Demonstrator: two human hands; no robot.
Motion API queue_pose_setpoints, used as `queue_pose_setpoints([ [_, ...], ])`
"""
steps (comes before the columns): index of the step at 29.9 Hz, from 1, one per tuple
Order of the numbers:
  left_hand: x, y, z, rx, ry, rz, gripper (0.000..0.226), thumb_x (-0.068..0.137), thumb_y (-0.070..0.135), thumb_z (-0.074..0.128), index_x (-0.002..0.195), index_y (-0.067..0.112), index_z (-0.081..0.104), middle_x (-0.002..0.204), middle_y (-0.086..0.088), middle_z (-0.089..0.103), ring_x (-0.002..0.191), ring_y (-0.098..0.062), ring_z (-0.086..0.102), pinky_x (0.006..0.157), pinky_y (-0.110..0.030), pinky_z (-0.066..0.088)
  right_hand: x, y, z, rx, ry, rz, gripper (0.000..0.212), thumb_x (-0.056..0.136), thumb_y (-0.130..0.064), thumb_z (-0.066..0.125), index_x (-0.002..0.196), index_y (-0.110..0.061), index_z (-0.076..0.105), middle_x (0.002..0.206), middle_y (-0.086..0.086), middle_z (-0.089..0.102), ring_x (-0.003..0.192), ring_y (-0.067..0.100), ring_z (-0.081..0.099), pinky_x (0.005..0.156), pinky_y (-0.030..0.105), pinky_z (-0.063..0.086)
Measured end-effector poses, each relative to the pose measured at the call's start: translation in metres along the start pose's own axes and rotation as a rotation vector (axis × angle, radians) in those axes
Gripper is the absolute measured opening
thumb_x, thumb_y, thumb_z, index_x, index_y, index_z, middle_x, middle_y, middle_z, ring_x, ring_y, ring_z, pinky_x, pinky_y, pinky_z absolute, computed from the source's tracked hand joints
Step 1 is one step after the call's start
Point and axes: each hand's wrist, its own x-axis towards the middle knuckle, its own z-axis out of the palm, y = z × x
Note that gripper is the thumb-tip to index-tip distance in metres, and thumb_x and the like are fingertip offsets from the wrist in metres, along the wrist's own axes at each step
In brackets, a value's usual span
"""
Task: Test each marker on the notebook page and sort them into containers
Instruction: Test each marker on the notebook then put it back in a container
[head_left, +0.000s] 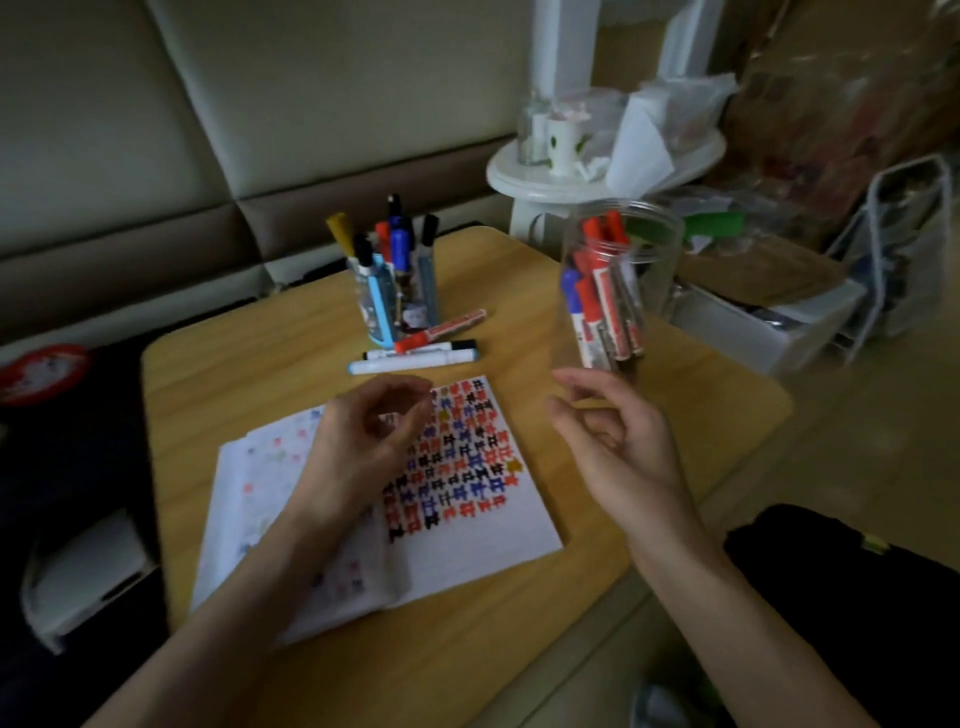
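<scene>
Markers (597, 306): report location, the inspector asks.

Operator: Three groups. Red-capped and blue-capped units with white barrels stand in the clear jar (654, 244), a cylindrical vessel of transparent plastic on the right side of the table (208, 374). A mixed set with yellow, black, red and blue caps stands upright in the pen holder (382, 312), a translucent cup with a pale blue edge, at the far centre. Three lie loose just in front of that holder. The red-capped marker (441, 328) lies at an angle, its cap end over the thin black-capped marker (457, 345). The pale blue marker (413, 362) lies nearest the notebook (467, 540).

Inspector: Notebook condition?

Operator: Open and flat on the wood-grain top, which has rounded corners. The right page carries dense rows of blocky red, blue and black marks, plus a yellow one. The left page shows faint coloured spots.

Inspector: Hands?

Operator: Apart. The left hand (369, 441) is over the centre fold, fingers curled, thumb tip close to forefinger tip. Blur prevents telling whether anything is pinched. The right hand (618, 447) hovers beyond the page's right edge, near the jar's base, fingers loosely curled, holding nothing.
</scene>
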Motion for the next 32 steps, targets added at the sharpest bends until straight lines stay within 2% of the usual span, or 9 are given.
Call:
queue_pose_setpoints([
  [4, 0.024, -0.023, -0.006, 0.066, 0.125, -0.018, 0.021, 0.095, 0.022, 0.071, 0.116, 0.024, 0.07, 0.105, 0.013, 0.072, 0.095, 0.001, 0.068, 0.077, -0.019, 0.055, 0.012, 0.005, 0.035, -0.022, -0.091, -0.035, 0.023, 0.092, -0.013, 0.075, 0.11, -0.027, 0.073, 0.105, 0.0, 0.065, 0.083, 0.011, 0.068, 0.066, 0.019, 0.054],
  [8, 0.054, -0.038, -0.007, 0.184, 0.179, -0.047, 0.031, 0.093, 0.029, 0.072, 0.123, 0.032, 0.064, 0.12, 0.01, 0.064, 0.097, -0.005, 0.067, 0.073, -0.024, 0.056, 0.022, 0.015, 0.062, -0.085, -0.146, -0.054, 0.028, 0.09, -0.012, 0.078, 0.113, -0.028, 0.072, 0.11, -0.004, 0.064, 0.084, 0.01, 0.068, 0.064, 0.017, 0.053],
  [12, 0.078, -0.046, -0.003, 0.356, 0.194, -0.056, 0.032, 0.091, 0.038, 0.073, 0.122, 0.033, 0.066, 0.125, 0.002, 0.062, 0.094, -0.013, 0.066, 0.079, -0.04, 0.058, 0.024, 0.022, 0.073, -0.158, -0.183, -0.06, 0.03, 0.09, -0.016, 0.078, 0.116, -0.03, 0.07, 0.115, -0.008, 0.063, 0.089, 0.009, 0.066, 0.069, 0.018, 0.052],
  [16, 0.09, -0.048, 0.0, 0.48, 0.222, -0.014, 0.035, 0.091, 0.041, 0.072, 0.122, 0.024, 0.069, 0.12, -0.002, 0.069, 0.088, -0.015, 0.066, 0.073, -0.036, 0.057, 0.021, 0.023, 0.071, -0.16, -0.191, -0.068, 0.03, 0.09, -0.015, 0.077, 0.117, -0.027, 0.07, 0.115, -0.006, 0.063, 0.089, 0.005, 0.064, 0.077, 0.016, 0.053],
  [19, 0.094, -0.051, 0.003, 0.528, 0.216, 0.024, 0.028, 0.092, 0.04, 0.071, 0.116, 0.023, 0.071, 0.114, 0.001, 0.071, 0.084, -0.01, 0.063, 0.064, -0.024, 0.05, 0.021, 0.021, 0.068, -0.173, -0.203, -0.064, 0.03, 0.09, -0.015, 0.077, 0.117, -0.028, 0.07, 0.117, -0.009, 0.061, 0.091, 0.004, 0.063, 0.078, 0.015, 0.053],
  [24, 0.084, -0.047, -0.004, 0.461, 0.211, 0.055, 0.016, 0.095, 0.034, 0.068, 0.108, 0.026, 0.073, 0.106, 0.007, 0.07, 0.079, 0.005, 0.057, 0.063, -0.01, 0.039, 0.022, 0.024, 0.064, -0.18, -0.193, -0.1, 0.031, 0.09, -0.015, 0.077, 0.117, -0.029, 0.07, 0.117, -0.01, 0.062, 0.091, 0.006, 0.065, 0.073, 0.016, 0.053],
  [29, 0.05, -0.026, -0.022, 0.204, 0.214, -0.049, 0.017, 0.092, 0.04, 0.068, 0.107, 0.032, 0.072, 0.101, 0.021, 0.068, 0.093, 0.006, 0.061, 0.072, -0.017, 0.047, 0.02, 0.024, 0.064, -0.186, -0.18, -0.127, 0.029, 0.091, -0.019, 0.077, 0.116, -0.03, 0.07, 0.114, -0.01, 0.063, 0.092, 0.007, 0.065, 0.072, 0.015, 0.053],
  [32, 0.017, -0.003, -0.03, 0.093, 0.158, -0.08, 0.008, 0.091, 0.034, 0.068, 0.099, 0.036, 0.07, 0.093, 0.021, 0.07, 0.087, 0.008, 0.066, 0.065, -0.017, 0.055, 0.018, 0.026, 0.063, -0.192, -0.175, -0.129, 0.028, 0.091, -0.017, 0.077, 0.115, -0.03, 0.071, 0.11, -0.007, 0.064, 0.091, 0.008, 0.064, 0.07, 0.015, 0.052],
])
